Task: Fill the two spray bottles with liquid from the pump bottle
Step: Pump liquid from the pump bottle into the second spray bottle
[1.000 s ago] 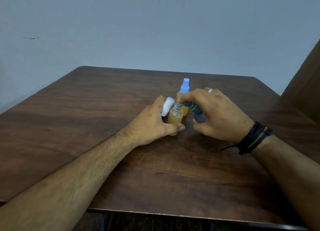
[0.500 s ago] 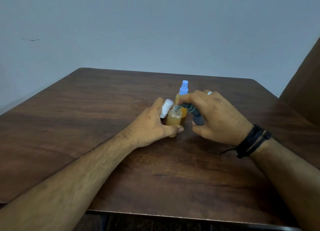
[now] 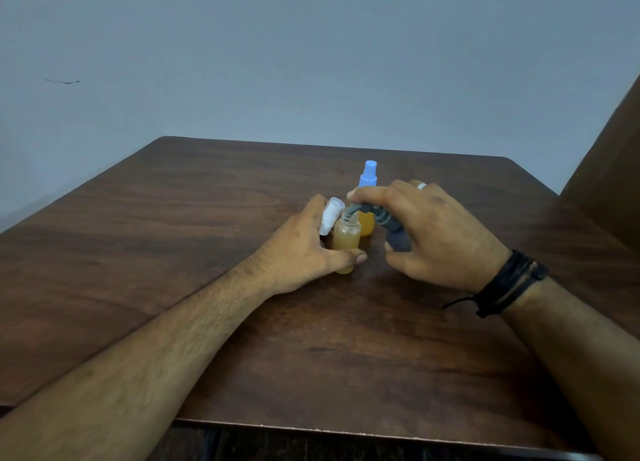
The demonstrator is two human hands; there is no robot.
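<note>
On a dark brown wooden table [image 3: 214,218], a small clear uncapped spray bottle of amber liquid [image 3: 346,242] is gripped by the left hand [image 3: 304,246], which also holds a white spray cap [image 3: 330,220]. A dark grey pump bottle [image 3: 393,230] is clasped by the right hand [image 3: 436,235], spout at the open neck. A blue-capped amber spray bottle [image 3: 367,197] stands just behind.

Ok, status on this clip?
Left hand grips open amber spray bottle, white cap too. Right hand holds grey pump bottle, spout at its mouth. Nothing blocking.
</note>
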